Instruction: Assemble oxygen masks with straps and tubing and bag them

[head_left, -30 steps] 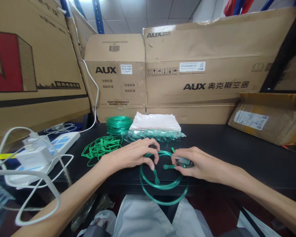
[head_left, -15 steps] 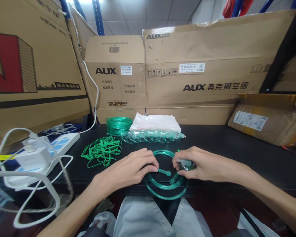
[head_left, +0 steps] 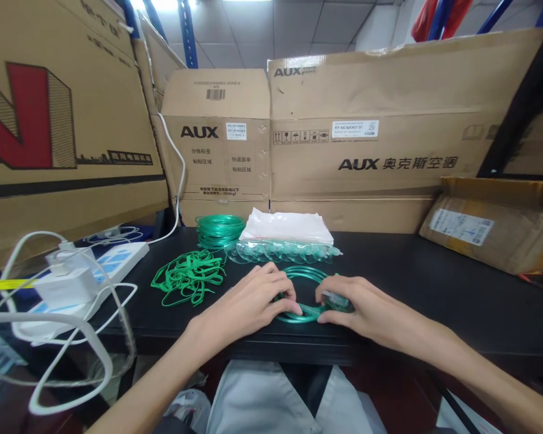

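A coil of green plastic tubing (head_left: 305, 272) lies near the table's front edge, between my two hands. My left hand (head_left: 269, 298) pinches the coil's left front part, fingers curled over it. On the other side, my right hand (head_left: 348, 301) is closed around a clear, green-tinted oxygen mask (head_left: 336, 301), with its fingertips against the coil's right side. The palm hides much of the mask. The tubing's end fittings cannot be made out under my fingers.
Behind my hands lie a row of clear green masks (head_left: 285, 252), white plastic bags (head_left: 287, 226) and coiled green tubing (head_left: 219, 231). Tangled green elastic straps (head_left: 190, 277) sit left, beside a power strip (head_left: 113, 262) with white cables. Cardboard boxes (head_left: 366, 187) wall the back; a taped carton (head_left: 493, 223) stands right.
The tubing loops, which hung over the front edge, are now gathered into a tighter coil on the table. My left hand has moved right, and the loose tube ends no longer show.
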A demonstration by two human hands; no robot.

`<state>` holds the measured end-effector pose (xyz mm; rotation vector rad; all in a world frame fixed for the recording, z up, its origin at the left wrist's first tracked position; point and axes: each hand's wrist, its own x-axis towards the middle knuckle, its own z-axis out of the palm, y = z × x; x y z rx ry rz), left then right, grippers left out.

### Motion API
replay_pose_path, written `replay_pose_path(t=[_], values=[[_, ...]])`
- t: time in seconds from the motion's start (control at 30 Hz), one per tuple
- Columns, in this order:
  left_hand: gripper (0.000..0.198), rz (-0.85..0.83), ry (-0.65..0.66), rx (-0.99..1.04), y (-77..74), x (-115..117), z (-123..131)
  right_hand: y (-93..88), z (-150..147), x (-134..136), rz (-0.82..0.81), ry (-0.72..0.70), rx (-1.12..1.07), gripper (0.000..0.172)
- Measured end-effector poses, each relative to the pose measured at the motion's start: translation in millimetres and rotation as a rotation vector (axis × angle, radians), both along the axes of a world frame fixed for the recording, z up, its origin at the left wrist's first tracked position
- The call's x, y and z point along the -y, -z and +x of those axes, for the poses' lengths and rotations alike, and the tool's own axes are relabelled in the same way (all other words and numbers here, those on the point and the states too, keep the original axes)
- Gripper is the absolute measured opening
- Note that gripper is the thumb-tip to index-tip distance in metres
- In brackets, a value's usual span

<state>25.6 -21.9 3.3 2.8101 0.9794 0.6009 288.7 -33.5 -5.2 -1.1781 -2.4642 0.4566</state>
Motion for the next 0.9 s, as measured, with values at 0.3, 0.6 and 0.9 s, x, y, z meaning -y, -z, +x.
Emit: replay_pose_path(t=[0.3,0.6,0.9], values=[[0.022,-0.174,-0.03,0.019,-12.8,-12,0,-25.9,-4,-8,0.239,0.199,-0.221,0.035],[0.02,-0.257,-0.005,0.161,-18.9,-30,-2,-2.2,12,-39,0.055,0.332,-0.253,0.054],[0.021,-0.316,-0.086,0.19,-17.5,-25,-2,-43.4,53,-19,0.358,0.54,-0.328,0.038]])
